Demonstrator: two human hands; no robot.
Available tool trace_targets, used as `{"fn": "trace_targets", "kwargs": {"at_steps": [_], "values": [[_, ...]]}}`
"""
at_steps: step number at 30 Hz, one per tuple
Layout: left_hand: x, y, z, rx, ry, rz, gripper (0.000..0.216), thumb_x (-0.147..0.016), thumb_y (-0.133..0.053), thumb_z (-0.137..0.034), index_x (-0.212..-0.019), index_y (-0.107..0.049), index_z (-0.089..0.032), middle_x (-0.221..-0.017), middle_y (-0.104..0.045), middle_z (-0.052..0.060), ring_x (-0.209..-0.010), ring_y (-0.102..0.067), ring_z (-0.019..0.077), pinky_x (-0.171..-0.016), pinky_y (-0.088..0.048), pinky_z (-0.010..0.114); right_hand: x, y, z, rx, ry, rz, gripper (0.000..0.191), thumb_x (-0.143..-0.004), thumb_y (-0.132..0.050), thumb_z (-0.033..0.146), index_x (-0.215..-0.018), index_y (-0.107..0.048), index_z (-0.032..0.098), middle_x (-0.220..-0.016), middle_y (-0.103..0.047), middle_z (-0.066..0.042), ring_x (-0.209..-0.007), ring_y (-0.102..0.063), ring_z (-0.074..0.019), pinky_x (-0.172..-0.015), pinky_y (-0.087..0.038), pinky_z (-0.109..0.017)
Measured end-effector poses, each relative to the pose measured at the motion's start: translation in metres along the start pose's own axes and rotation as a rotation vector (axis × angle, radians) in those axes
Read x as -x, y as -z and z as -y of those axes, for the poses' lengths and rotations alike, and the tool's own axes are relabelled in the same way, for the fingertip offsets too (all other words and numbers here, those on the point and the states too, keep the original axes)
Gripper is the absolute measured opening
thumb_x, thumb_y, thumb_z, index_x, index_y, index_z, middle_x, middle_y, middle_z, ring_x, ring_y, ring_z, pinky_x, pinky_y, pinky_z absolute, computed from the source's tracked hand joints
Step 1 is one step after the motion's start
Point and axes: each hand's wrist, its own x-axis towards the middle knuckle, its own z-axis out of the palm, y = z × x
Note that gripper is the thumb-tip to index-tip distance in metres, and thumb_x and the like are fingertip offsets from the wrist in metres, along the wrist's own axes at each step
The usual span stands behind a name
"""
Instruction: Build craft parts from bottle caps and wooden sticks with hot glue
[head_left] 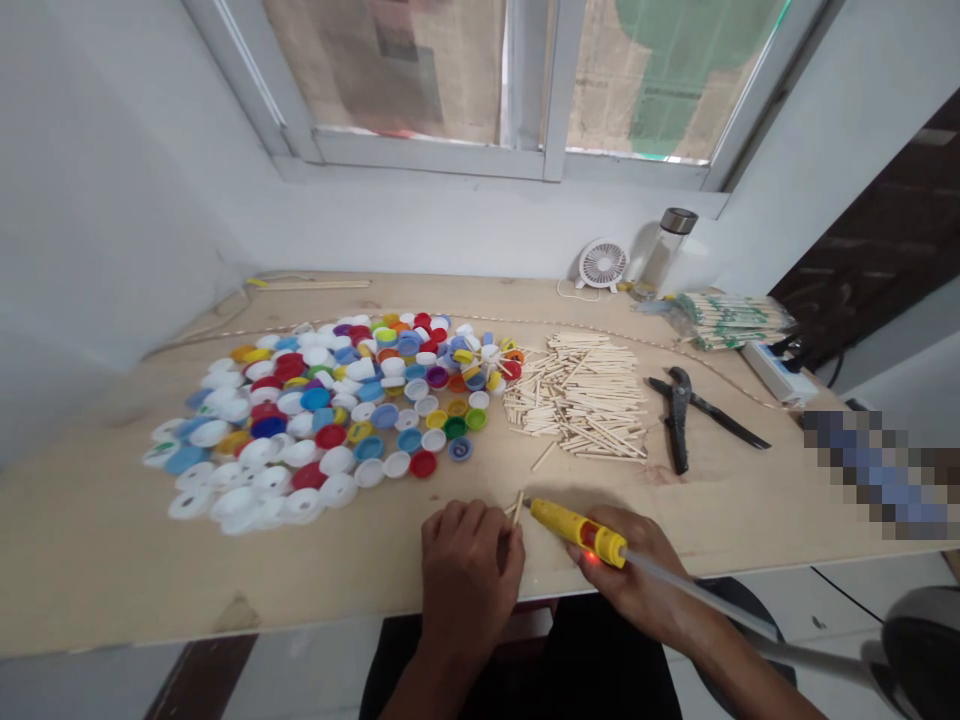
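Near the table's front edge, my right hand (pixel 634 560) is wrapped round a yellow hot glue gun (pixel 574 528), with a long translucent glue stick (pixel 697 592) sticking out of its back and a red light glowing on its side. The gun's nozzle points left, close to small wooden sticks (pixel 519 508) that my left hand (pixel 469 555) pinches between thumb and fingers. My fingers partly cover these sticks. Beyond my hands lies a pile of short wooden sticks (pixel 585 395). To its left spreads a large heap of coloured bottle caps (pixel 330 410).
Pliers (pixel 677 415) lie right of the stick pile. Behind them are a bagged bundle of sticks (pixel 735 318), a power strip (pixel 780 372), a small white fan (pixel 603 264) and a glass bottle (pixel 666 252). A thin cord (pixel 525 318) runs across the table's back.
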Motion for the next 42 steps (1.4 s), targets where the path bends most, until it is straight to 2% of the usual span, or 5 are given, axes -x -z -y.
{"fn": "trace_targets", "kwargs": {"at_steps": [12,21,30,39,42], "values": [[-0.001,0.001,-0.003,0.017,0.011,-0.025,0.015,-0.078,-0.057,-0.014,-0.065,-0.059,-0.021,-0.068,-0.062,0.003,-0.073,-0.055,0.0253,-0.073,-0.038,0.04,0.001,0.0,0.0,0.017,0.008,-0.02,0.021,-0.085,-0.053,0.035,-0.07,-0.048,0.022,-0.066,-0.057,0.001,-0.059,-0.053,-0.0152,-0.054,-0.034,-0.026],[0.005,-0.007,0.004,0.051,-0.021,-0.079,0.021,-0.084,-0.048,-0.01,-0.086,-0.066,-0.022,-0.075,-0.065,0.004,-0.077,-0.055,0.0242,-0.076,-0.038,0.039,0.001,0.005,0.003,-0.187,-0.104,-0.018,0.02,-0.084,-0.054,0.036,-0.07,-0.052,0.021,-0.066,-0.058,0.0,-0.059,-0.053,-0.0155,-0.053,-0.038,-0.025],[0.008,-0.002,0.009,0.061,-0.06,-0.013,0.027,-0.085,-0.051,-0.011,-0.102,-0.069,-0.022,-0.075,-0.063,0.004,-0.079,-0.055,0.0239,-0.076,-0.038,0.039,0.002,0.006,0.004,-0.197,-0.117,-0.03,0.017,-0.083,-0.055,0.035,-0.075,-0.057,0.02,-0.069,-0.062,-0.002,-0.061,-0.056,-0.0173,-0.055,-0.041,-0.027],[0.009,-0.006,0.007,0.048,-0.1,-0.077,0.034,-0.08,-0.055,-0.006,-0.105,-0.07,-0.024,-0.072,-0.059,0.003,-0.076,-0.052,0.0231,-0.073,-0.038,0.038,0.002,0.004,0.001,-0.264,-0.151,-0.033,0.018,-0.083,-0.057,0.035,-0.075,-0.058,0.019,-0.069,-0.061,-0.001,-0.062,-0.056,-0.0169,-0.055,-0.04,-0.026],[0.008,-0.005,0.008,0.03,-0.11,-0.063,0.035,-0.08,-0.055,-0.006,-0.107,-0.069,-0.024,-0.072,-0.059,0.003,-0.074,-0.051,0.023,-0.072,-0.038,0.038,0.001,0.004,0.001,-0.27,-0.153,-0.035,0.018,-0.082,-0.057,0.035,-0.073,-0.058,0.019,-0.068,-0.06,-0.001,-0.061,-0.055,-0.0169,-0.054,-0.04,-0.026]]}}
